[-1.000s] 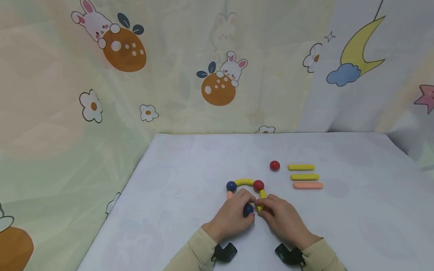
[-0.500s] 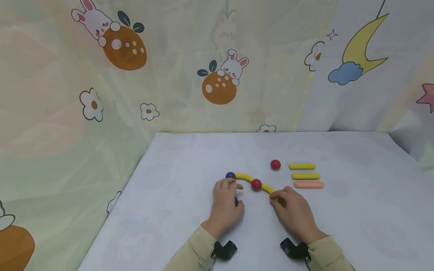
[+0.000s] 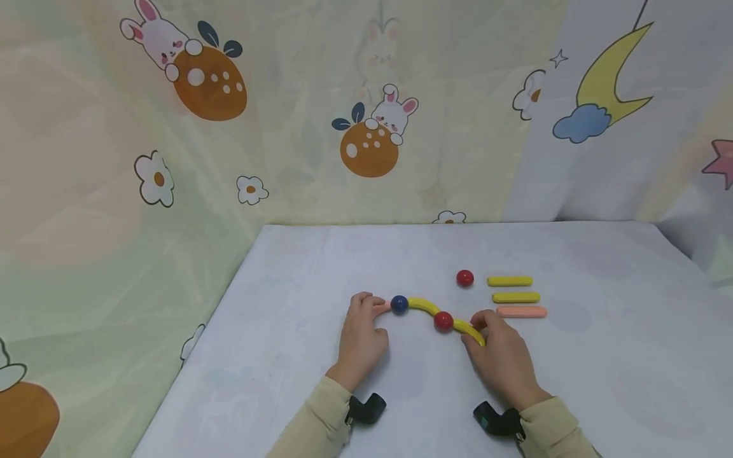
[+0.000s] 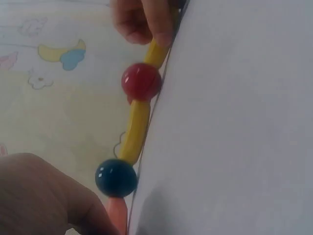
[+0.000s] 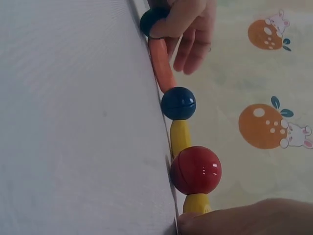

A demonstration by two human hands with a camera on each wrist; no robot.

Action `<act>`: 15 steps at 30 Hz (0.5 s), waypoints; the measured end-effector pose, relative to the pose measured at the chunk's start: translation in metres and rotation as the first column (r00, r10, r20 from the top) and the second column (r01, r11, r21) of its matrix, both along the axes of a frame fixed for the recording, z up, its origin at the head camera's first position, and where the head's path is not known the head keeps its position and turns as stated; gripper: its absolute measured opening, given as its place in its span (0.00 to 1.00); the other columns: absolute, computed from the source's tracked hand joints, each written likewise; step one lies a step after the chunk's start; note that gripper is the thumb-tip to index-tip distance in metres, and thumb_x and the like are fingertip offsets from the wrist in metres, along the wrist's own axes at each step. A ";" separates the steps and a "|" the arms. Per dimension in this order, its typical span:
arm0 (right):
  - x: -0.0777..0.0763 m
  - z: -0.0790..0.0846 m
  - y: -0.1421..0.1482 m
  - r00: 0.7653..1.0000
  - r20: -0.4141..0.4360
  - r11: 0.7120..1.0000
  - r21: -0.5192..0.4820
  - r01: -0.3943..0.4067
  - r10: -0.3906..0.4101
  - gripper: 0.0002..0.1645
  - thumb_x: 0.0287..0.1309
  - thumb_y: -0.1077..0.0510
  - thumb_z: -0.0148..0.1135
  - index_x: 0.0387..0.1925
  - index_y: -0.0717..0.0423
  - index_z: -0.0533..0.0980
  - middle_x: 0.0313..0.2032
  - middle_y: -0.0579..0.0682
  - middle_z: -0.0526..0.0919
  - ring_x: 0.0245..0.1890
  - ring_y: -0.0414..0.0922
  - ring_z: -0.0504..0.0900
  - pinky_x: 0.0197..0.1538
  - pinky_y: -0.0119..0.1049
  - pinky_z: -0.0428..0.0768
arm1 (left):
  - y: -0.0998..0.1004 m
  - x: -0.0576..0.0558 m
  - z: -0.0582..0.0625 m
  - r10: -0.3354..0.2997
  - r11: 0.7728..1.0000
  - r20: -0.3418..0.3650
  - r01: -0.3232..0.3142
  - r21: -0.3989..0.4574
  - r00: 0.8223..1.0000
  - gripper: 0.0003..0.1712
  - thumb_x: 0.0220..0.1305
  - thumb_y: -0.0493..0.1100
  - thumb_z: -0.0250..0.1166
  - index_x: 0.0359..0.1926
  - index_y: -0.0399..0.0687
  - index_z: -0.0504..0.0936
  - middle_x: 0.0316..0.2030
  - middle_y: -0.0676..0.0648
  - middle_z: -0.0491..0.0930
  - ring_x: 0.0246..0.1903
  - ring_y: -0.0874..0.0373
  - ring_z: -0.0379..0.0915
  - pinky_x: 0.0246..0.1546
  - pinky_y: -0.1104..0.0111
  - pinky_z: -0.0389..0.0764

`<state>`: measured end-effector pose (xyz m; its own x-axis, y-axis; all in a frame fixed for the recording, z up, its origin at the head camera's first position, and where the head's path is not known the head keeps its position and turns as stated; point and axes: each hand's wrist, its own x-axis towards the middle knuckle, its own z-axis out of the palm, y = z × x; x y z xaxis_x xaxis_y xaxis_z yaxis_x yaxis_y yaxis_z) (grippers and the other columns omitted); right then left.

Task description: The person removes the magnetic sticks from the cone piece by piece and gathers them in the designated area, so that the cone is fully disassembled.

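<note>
A wavy chain of magnetic balls and curved rods lies on the table between both hands. My left hand (image 3: 362, 340) grips its left end; the right wrist view shows the thumb on a blue end ball (image 5: 152, 22) and the fingers beside an orange rod (image 5: 162, 64). Rightward follow a second blue ball (image 3: 399, 305), a curved yellow rod (image 3: 424, 305) and a red ball (image 3: 443, 321). At the right end, my right hand (image 3: 506, 359) pinches another curved yellow rod (image 3: 466, 329). In the head view the left hand hides the end ball.
Behind the chain lies a loose red ball (image 3: 465, 278). To its right are two straight yellow rods (image 3: 509, 281) and an orange rod (image 3: 522, 312), close beyond the right hand. The white table (image 3: 298, 273) ends at a patterned cloth backdrop (image 3: 298, 140).
The chain went from a nearly closed loop to a stretched, wavy line. My left hand moved left and my right hand moved right, each with its end of the chain.
</note>
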<state>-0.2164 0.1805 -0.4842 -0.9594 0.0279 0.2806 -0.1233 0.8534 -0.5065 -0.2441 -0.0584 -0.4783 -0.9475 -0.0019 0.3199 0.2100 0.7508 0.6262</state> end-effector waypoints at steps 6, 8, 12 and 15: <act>0.002 0.004 -0.001 0.998 0.057 0.998 0.058 -0.017 0.014 0.20 0.46 0.53 0.67 0.42 0.53 0.77 0.31 0.46 0.75 0.25 0.41 0.70 0.30 0.36 0.72 | -0.017 -0.009 -0.001 0.113 0.993 -0.105 -0.117 -0.034 0.988 0.23 0.44 0.24 0.58 0.44 0.47 0.75 0.47 0.47 0.68 0.46 0.49 0.66 0.45 0.59 0.67; 0.003 0.005 -0.003 0.997 0.071 0.997 0.064 -0.045 0.040 0.19 0.46 0.51 0.68 0.42 0.51 0.78 0.32 0.45 0.75 0.25 0.41 0.70 0.29 0.35 0.72 | -0.019 -0.011 -0.001 0.124 0.992 -0.146 -0.128 -0.014 0.981 0.22 0.44 0.25 0.60 0.43 0.46 0.76 0.47 0.46 0.69 0.49 0.49 0.64 0.48 0.58 0.65; 0.003 0.003 -0.008 0.991 0.091 0.993 0.055 -0.106 0.100 0.19 0.45 0.49 0.68 0.42 0.46 0.78 0.31 0.41 0.73 0.24 0.39 0.68 0.26 0.31 0.69 | -0.011 -0.008 0.002 0.001 1.000 -0.217 0.003 0.016 0.976 0.20 0.47 0.32 0.63 0.45 0.48 0.76 0.52 0.49 0.68 0.56 0.55 0.60 0.56 0.61 0.62; 0.004 0.003 -0.011 0.986 0.099 0.989 0.048 -0.142 0.136 0.19 0.44 0.48 0.69 0.42 0.42 0.78 0.31 0.38 0.72 0.24 0.38 0.67 0.25 0.29 0.68 | -0.001 -0.001 0.006 -0.227 0.973 -0.228 0.228 -0.022 0.947 0.20 0.53 0.37 0.63 0.48 0.50 0.75 0.53 0.52 0.70 0.57 0.62 0.61 0.57 0.65 0.64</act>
